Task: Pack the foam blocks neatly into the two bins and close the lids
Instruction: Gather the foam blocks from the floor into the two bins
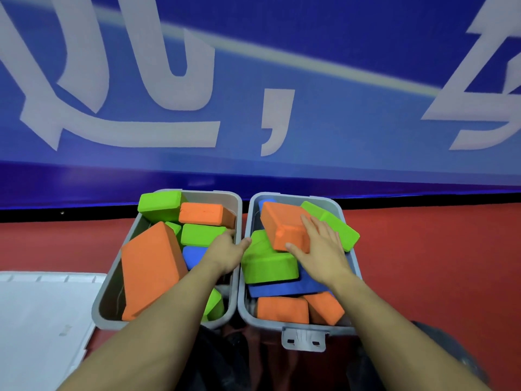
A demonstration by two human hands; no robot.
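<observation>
Head view, right grip [320, 246] on orange block [284, 225]

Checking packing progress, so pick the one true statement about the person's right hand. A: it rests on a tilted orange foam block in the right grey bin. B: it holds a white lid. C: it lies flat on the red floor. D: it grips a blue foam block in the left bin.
A: the right hand lies spread on the tilted orange foam block piled at the top of the right grey plastic bin.
</observation>
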